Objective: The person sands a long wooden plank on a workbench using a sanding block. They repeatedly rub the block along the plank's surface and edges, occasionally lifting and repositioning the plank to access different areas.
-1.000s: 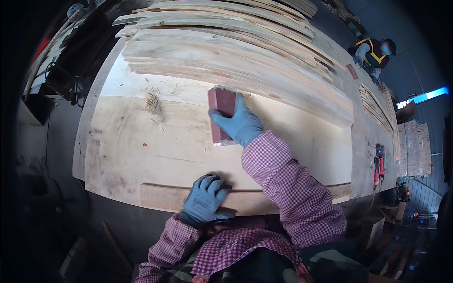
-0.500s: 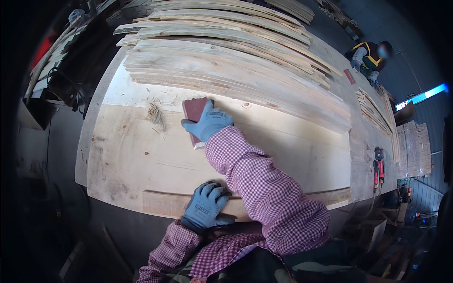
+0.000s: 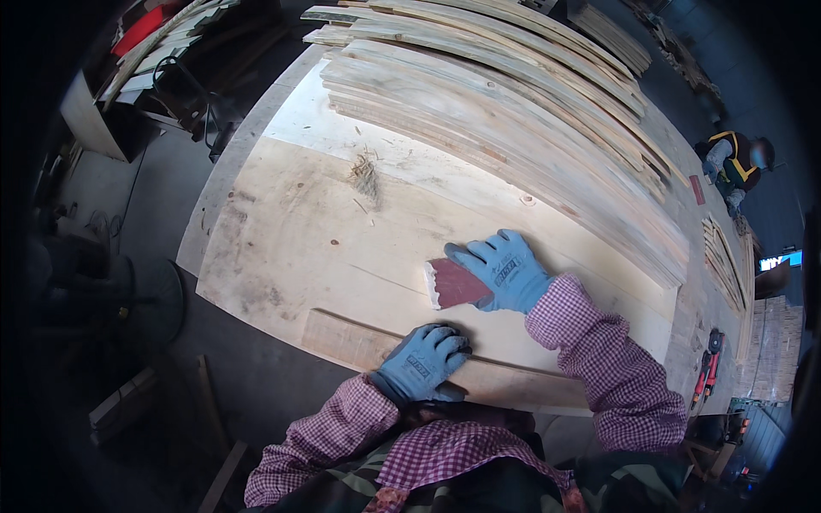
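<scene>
A piece of dark red sandpaper with a torn, whitish edge is in my right hand, its fingers closed over the right end. The hand is in a blue work glove and sits above the pale plywood sheet, a little beyond the front plank. A narrow wooden plank lies along the near edge of the sheet. My left hand, gloved in the same blue, is closed over this plank toward its left part, fingers pointing right. The underside of the plank and the left thumb's grip are partly hidden.
Long planks are stacked along the far side of the plywood sheet. A small heap of wood shavings lies on it. Red-handled tools rest at the table's right edge. Another person is at the far right.
My right hand has brought the sandpaper back from near the shavings toward the front plank, and turned it sideways. My left hand stays on the plank. The whole view has shifted.
</scene>
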`<state>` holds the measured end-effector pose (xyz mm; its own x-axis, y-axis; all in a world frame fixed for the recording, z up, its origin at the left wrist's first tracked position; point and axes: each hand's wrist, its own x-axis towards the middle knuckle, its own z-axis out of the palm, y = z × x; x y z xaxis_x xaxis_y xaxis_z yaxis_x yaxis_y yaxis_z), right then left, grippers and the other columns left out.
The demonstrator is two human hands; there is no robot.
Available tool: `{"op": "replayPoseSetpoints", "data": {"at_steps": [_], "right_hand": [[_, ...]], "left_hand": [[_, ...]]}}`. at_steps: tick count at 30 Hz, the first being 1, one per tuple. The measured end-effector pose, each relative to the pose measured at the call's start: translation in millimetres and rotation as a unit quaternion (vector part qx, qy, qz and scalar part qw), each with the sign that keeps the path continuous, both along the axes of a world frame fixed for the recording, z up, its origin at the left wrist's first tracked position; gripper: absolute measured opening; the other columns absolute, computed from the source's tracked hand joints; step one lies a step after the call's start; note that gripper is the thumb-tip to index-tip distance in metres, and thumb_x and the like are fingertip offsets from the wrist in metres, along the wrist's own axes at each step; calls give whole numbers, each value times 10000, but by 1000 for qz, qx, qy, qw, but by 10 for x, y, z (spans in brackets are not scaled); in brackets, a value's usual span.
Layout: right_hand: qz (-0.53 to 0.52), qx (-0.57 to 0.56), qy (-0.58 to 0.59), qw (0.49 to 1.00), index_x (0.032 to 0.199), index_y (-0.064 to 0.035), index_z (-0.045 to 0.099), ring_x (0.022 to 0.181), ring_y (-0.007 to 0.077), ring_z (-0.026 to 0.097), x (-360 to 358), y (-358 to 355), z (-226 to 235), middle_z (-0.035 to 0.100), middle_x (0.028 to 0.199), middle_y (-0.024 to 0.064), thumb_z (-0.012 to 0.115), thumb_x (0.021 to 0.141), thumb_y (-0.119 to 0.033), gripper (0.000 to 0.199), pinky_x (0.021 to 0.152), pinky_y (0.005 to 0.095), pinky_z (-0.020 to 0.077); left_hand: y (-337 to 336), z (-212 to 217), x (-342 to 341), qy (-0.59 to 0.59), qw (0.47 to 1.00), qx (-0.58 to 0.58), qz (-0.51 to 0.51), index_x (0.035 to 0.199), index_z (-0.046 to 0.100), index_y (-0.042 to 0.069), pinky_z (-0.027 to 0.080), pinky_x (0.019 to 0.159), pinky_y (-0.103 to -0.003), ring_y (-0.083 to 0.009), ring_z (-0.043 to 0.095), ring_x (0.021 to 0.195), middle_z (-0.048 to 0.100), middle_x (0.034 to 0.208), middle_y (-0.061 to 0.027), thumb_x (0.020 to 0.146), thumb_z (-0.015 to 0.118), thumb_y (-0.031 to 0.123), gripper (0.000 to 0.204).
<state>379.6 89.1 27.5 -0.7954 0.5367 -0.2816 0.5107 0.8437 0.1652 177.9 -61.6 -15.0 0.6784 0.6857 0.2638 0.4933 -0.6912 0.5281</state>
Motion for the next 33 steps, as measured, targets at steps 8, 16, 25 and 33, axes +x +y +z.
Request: {"op": "replayPoseSetpoints", "data": {"at_steps": [8,16,25,33], "right_hand": [[-137,195,275,931,1471,-208,396,1077,250,501,-789,609,489,511,1201,67,828,720,-440,897,1003,475,366],[-450,-157,673,566,1376,-15,443,1011,212,633,1335,-217,958,606,1189,142,722,897,-292,620,857,357,564],[-727,40,435,530,1391,-41,499,1178,260,579,3476,-1837,589,610,1262,155,820,773,-399,783,970,387,494],[-691,240,246,636,1339,-152,582,1055,337,596,3521,-2280,404,594,1130,147,796,763,-436,677,906,442,491]], "left_hand": [[-13,16,-12,4,1000,10,21,1220,642,114,413,1024,-479,-317,538,1167,589,1222,-101,714,718,622,721],[669,-20,233,100,992,39,62,1243,627,118,473,951,-476,-320,555,1141,594,1260,-87,614,778,649,837],[753,337,454,250,966,9,70,1259,587,145,442,926,-467,-311,573,1005,633,1087,-50,575,844,601,860],[720,371,479,243,957,21,156,820,773,212,529,680,-410,-255,590,875,608,845,-6,577,842,589,453]]}}
